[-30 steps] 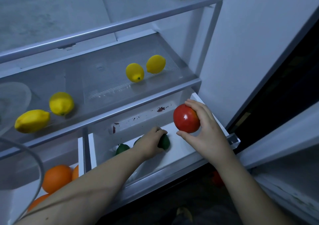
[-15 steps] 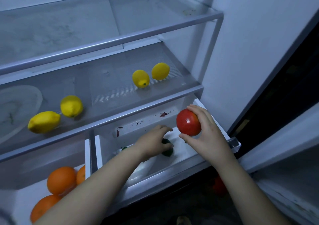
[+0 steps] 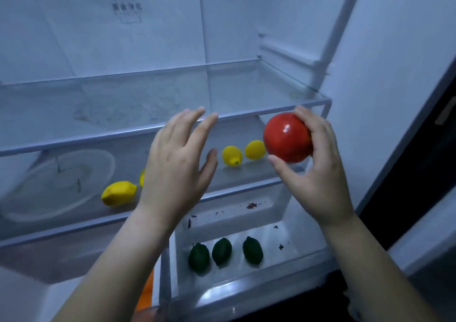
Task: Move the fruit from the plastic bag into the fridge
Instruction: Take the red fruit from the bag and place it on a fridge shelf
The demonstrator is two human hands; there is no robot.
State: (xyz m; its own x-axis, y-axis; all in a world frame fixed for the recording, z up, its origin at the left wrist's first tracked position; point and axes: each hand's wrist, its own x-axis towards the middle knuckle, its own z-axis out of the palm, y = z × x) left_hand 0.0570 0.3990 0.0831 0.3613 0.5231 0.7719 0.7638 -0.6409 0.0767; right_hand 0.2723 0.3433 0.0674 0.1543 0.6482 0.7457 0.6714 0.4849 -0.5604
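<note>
Three limes (image 3: 222, 250) lie side by side in the open right crisper drawer (image 3: 296, 237). Lemons (image 3: 119, 193) rest on the glass shelf (image 3: 254, 173) above. One red apple (image 3: 286, 137) is clasped in the right grip (image 3: 320, 173), raised before the upper shelf's edge. The left grip (image 3: 175, 168) is empty, fingers spread.

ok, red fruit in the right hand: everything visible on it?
The red fruit is round, smooth and glossy, with a small bright highlight on its skin; no stem or blemish shows. The right hand holds it in the air in front of the upper shelf rail, fingers curled over its far side, thumb under it. Nothing else touches it.
</note>
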